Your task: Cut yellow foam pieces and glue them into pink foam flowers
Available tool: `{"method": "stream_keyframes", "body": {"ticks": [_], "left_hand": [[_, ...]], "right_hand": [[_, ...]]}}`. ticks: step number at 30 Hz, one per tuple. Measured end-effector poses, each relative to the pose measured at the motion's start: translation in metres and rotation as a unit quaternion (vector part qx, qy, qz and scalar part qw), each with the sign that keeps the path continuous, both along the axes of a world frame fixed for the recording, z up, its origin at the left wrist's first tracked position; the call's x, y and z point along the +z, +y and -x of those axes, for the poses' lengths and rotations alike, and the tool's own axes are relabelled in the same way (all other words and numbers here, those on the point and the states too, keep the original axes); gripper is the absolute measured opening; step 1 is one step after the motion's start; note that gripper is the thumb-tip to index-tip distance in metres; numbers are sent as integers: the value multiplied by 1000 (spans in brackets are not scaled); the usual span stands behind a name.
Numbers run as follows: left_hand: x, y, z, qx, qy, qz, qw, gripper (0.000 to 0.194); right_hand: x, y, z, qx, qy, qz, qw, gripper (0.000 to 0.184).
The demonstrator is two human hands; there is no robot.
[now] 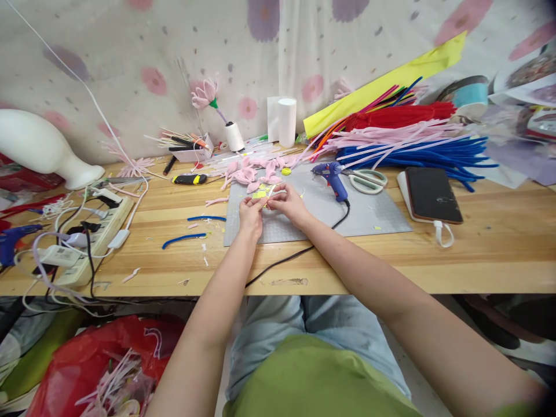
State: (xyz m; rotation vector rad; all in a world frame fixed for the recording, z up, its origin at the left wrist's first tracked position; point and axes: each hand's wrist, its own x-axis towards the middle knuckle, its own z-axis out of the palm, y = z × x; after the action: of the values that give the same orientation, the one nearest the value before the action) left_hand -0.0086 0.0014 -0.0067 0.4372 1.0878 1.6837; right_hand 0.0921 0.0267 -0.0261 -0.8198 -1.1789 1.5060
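Observation:
Over the grey cutting mat (369, 217), my two hands meet at a small flat yellow piece (263, 191) with whitish markings. My left hand (252, 215) pinches it from the lower left. On its right edge, the fingertips of my right hand (289, 204) are closed together; what exactly lies between them is too small to make out. Just beyond my fingers are several pink fuzzy petal shapes (245, 175) and a small yellow oval piece (285, 171). A blue glue gun (330, 176) rests on the mat to the right, beside scissors (368, 180) with pale handles.
Bundles of blue (412, 155) and red pipe cleaners (399, 116) lie at the back right. A black glue-gun cord (282, 258) crosses to the table's front edge. A power strip (98, 243) with tangled cables sits left, near a utility knife (189, 179). A phone-like device (434, 194) is right.

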Motion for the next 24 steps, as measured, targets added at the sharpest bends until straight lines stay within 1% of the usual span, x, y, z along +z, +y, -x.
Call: {"method": "stream_keyframes", "body": {"ticks": [3,9,15,24], "left_hand": [[0,0,0,8,5,-7,1000,49],[-2,-1,2,-1,0,-32,999,46],[1,-2,2,-24,0,-11,1000,46],[2,-2,3,-21,-1,-4,1000,46]], "right_hand": [[1,-1,0,4,2,0,1000,46],[3,-3,0,16,6,1,1000,44],[-1,-1,1,14,2,-3,1000,43],[-1,-1,1,-1,2,-13,1000,45]]}}
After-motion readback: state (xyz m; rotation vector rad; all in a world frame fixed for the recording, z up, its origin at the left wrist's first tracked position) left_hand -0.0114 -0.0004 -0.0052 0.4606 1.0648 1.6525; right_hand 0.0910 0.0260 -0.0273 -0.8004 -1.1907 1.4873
